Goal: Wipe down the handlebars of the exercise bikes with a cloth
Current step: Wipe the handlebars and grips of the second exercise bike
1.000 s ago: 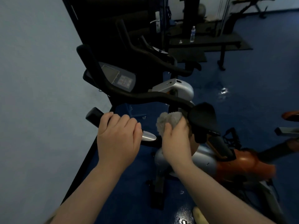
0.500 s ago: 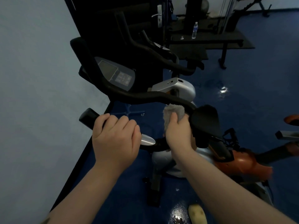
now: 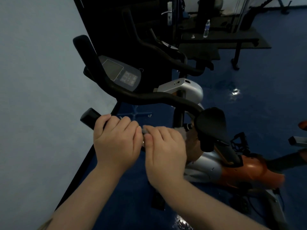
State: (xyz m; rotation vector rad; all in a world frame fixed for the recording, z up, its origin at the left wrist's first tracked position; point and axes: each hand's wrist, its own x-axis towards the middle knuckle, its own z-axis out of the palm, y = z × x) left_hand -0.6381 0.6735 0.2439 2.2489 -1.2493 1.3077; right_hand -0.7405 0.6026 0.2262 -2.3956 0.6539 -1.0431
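My right hand (image 3: pixel 164 151) has come across from the curved upper bar by the elbow pad (image 3: pixel 211 123) and down onto the lower handlebar (image 3: pixel 90 117), and now it sits just beside my left hand (image 3: pixel 116 140), knuckles almost touching. The cloth (image 3: pixel 180 130), which a second ago stood bunched up above my fingers, is now nearly buried under that hand; only a grey edge peeks out at each side. The silver sensor plate on the bar has vanished beneath my right hand. My view has swung a touch closer too.
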